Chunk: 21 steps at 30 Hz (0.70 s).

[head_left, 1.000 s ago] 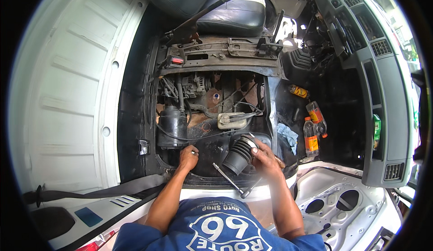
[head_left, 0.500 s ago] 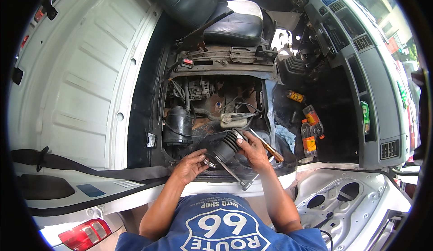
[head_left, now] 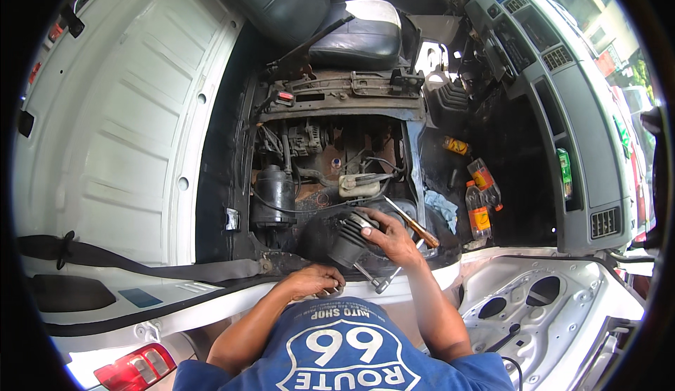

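In my right hand (head_left: 392, 242) I hold a black ribbed rubber boot (head_left: 350, 249) with a smooth cylindrical end, thumb against its ribs. My left hand (head_left: 316, 282) is low at the sill, fingers curled on something too small to make out. Just right of it a steel socket wrench (head_left: 377, 281) lies under and beside the boot, partly hidden. A screwdriver with a wooden handle (head_left: 427, 237) lies just past my right hand. Beyond them are a black canister (head_left: 273, 196), a pale reservoir (head_left: 357, 186) and hoses inside an open engine bay.
A black seat (head_left: 354, 43) stands beyond the bay. Several plastic bottles (head_left: 478, 212) and a blue rag (head_left: 441, 214) lie on the right floor, beside the dashboard (head_left: 587, 180). A seat belt (head_left: 162, 268) runs along the left sill; an inner door frame (head_left: 562, 307) is lower right.
My left hand has moved from beside the boot down toward me at the sill. My right hand still grips the boot, now slightly lower and further left. The view has shifted a little.
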### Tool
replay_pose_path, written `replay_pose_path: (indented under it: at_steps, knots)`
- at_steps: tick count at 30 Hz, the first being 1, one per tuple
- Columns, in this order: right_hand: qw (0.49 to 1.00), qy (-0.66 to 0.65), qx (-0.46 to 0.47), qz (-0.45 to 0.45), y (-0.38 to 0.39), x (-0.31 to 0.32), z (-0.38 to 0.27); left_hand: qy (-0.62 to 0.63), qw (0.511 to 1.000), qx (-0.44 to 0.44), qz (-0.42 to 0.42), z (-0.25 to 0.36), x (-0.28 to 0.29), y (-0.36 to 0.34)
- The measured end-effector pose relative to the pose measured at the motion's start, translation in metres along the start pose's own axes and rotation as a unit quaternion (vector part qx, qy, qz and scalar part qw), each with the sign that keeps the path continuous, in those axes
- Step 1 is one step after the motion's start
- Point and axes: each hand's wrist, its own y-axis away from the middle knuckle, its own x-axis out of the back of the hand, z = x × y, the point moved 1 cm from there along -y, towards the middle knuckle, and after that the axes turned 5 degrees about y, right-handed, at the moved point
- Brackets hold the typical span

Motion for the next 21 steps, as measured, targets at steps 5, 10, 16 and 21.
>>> replay_pose_path:
  at_steps: [5,10,16,21]
  knots:
    - [0.997,0.025,0.009,-0.072,0.004,-0.01,-0.014,0.18,0.983,0.003,-0.045,-0.001,0.005,-0.002]
    - [1.0,-0.009,-0.019,-0.003,0.005,-0.007,-0.008,0.228,0.971,-0.078,0.018,-0.005,0.012,0.008]
    - [0.993,-0.059,-0.01,0.1,-0.003,-0.009,0.0,0.415,0.854,-0.194,0.245,-0.002,0.013,-0.01]
    - [0.985,0.093,0.05,0.135,-0.006,-0.024,-0.012,0.44,0.854,-0.159,0.229,0.006,0.009,-0.028]
